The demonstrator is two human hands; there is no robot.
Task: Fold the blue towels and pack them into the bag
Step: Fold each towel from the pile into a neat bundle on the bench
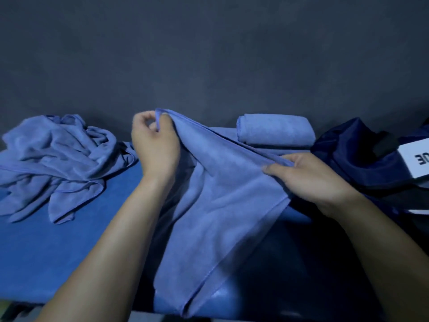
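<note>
A blue towel [222,205] hangs between my hands over the middle of the blue table [58,256]. My left hand [154,141] pinches its upper corner, raised near the back wall. My right hand [308,176] grips the same top edge lower down on the right. The towel's lower part drapes past the table's front edge. A folded blue towel [276,129] lies at the back right. Several unfolded blue towels [58,159] sit crumpled in a heap at the left. The dark navy bag [355,156] lies at the right, beside my right hand.
A dark grey wall [209,54] rises right behind the table. A white tag with black letters [417,156] lies on the bag at the far right edge. Bare table surface shows at the front left.
</note>
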